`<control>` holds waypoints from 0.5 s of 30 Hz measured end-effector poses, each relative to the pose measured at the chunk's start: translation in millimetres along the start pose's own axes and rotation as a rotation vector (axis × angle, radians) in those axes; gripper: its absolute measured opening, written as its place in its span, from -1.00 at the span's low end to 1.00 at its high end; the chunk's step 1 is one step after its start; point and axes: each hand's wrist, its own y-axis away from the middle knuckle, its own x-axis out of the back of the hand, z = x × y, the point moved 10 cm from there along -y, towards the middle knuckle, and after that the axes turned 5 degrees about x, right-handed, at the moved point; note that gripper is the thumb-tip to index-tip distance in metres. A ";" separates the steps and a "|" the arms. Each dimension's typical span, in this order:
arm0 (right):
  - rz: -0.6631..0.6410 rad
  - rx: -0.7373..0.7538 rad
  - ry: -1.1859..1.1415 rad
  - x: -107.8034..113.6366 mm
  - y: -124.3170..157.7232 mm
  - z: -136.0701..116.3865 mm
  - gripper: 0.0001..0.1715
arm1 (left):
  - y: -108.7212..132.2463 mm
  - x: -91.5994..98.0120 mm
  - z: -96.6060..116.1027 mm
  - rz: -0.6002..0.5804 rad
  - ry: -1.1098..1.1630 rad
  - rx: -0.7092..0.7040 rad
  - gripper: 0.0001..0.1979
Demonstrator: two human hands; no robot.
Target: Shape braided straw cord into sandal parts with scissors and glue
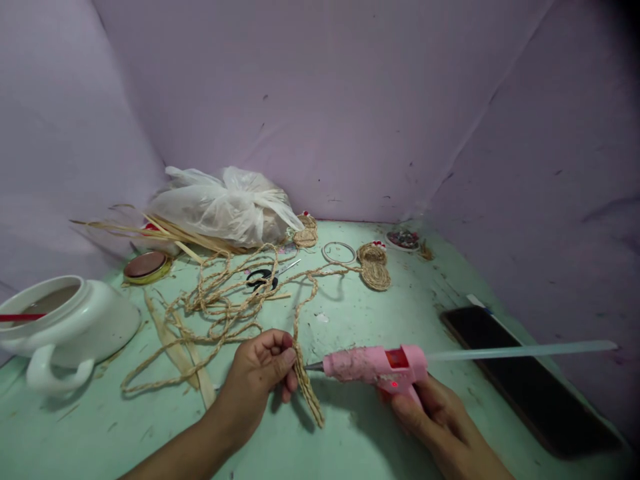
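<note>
My left hand point(267, 367) pinches a flat piece of braided straw cord point(309, 393) near the front middle of the table. From its top the cord runs up and back toward a coiled straw piece point(375, 267) with red and white bits on it. My right hand point(433, 413) is wrapped round the handle of a pink glue gun point(363, 364). The gun's metal nozzle points left and meets the braided piece beside my left fingertips. A long clear glue stick point(525, 351) sticks out of the gun's back, and a small red light glows on its side.
Loose braided cord point(225, 320) lies left, around black-handled scissors point(263, 279). A white pot point(95, 313) stands far left, a plastic bag point(230, 207) behind, a metal ring point(339, 253) at the back, a black phone point(535, 387) at right. Purple walls point(300, 120) surround the table.
</note>
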 end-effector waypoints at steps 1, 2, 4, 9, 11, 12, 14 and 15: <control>-0.004 0.006 -0.001 -0.3 -0.2 -0.7 -0.67 | -0.1 0.1 0.2 0.000 0.002 -0.003 -0.70; -0.009 0.011 0.000 -0.9 -0.3 -1.5 -0.67 | -0.3 0.3 0.3 0.000 0.004 -0.005 -0.70; -0.015 0.016 0.010 -1.7 -0.6 -2.7 -0.66 | -0.4 0.3 0.4 -0.002 -0.001 -0.009 -0.70; -0.007 0.010 0.029 -0.9 -1.4 -4.6 -0.66 | 0.0 0.7 0.6 0.000 -0.010 -0.016 -0.70; -0.014 0.003 0.015 -1.7 -1.6 -4.8 -0.68 | -0.3 1.4 0.3 0.001 0.000 -0.015 -0.70; -0.019 0.001 0.005 -2.5 -1.6 -4.9 -0.69 | -0.5 1.7 0.3 0.000 0.006 -0.015 -0.70; -0.030 0.001 -0.002 -3.7 -1.3 -5.1 -0.70 | -0.8 2.4 0.3 -0.001 0.015 -0.017 -0.70; -0.032 0.000 0.003 -3.8 -1.1 -4.8 -0.70 | -1.0 2.8 0.4 0.000 0.016 -0.018 -0.70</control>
